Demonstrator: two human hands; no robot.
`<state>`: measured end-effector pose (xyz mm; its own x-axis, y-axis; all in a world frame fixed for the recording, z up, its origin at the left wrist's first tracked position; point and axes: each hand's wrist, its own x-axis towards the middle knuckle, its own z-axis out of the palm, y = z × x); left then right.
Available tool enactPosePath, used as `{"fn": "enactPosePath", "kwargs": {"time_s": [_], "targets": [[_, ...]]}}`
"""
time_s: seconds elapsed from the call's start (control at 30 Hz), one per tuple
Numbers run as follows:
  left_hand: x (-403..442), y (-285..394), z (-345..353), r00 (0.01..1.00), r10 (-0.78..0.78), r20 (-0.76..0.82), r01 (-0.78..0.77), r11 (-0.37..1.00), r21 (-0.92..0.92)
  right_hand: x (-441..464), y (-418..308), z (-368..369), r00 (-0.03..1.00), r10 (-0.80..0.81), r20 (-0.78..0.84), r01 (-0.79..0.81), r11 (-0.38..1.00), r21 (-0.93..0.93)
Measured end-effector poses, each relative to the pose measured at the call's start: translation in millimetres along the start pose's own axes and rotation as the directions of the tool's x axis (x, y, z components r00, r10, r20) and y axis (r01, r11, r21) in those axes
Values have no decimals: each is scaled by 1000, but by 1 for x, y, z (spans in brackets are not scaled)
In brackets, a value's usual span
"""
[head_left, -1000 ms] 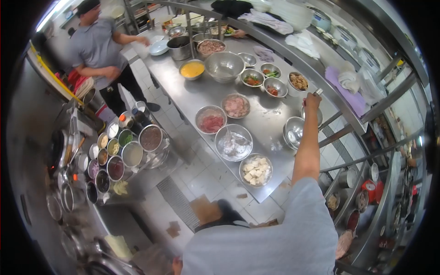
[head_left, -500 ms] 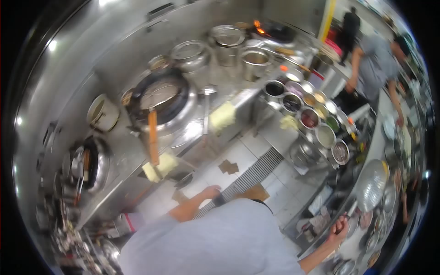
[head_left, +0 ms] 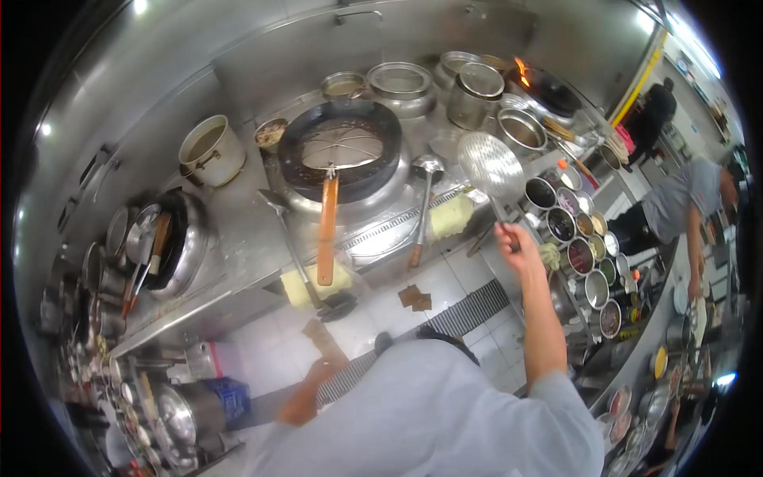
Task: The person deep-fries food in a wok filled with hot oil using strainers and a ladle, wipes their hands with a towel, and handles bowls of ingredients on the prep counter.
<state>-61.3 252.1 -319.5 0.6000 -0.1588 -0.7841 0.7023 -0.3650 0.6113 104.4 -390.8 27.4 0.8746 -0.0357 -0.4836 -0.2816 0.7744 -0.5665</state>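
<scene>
Swung toward the stove, the perforated skimmer gleams silver.

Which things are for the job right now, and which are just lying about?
Probably for the job:
- holed scoop, held in the right grip
- maybe the wok and the wooden-handled strainer lying over it

Seemingly just lying about:
- ladle on the stove
- long metal tool left of the wok
- brown scraps on the floor

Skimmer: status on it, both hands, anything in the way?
Skimmer gripped in right hand, apart from wok. Left hand low, blurred, looks empty. Wire strainer lying over wok.
</scene>
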Motion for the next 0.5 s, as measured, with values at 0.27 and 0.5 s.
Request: {"fn": "enactPosePath", "kwargs": {"time_s": [0.27,0.5], "targets": [[-108,186,39,865,351,-360,-499,680,-537,277,-42,14,994,85,-71,-97,977,-191],[-76,335,44,923,316,-220,-328,346,-879,333,-13,-14,988,-3,-156,13,998,64]]}}
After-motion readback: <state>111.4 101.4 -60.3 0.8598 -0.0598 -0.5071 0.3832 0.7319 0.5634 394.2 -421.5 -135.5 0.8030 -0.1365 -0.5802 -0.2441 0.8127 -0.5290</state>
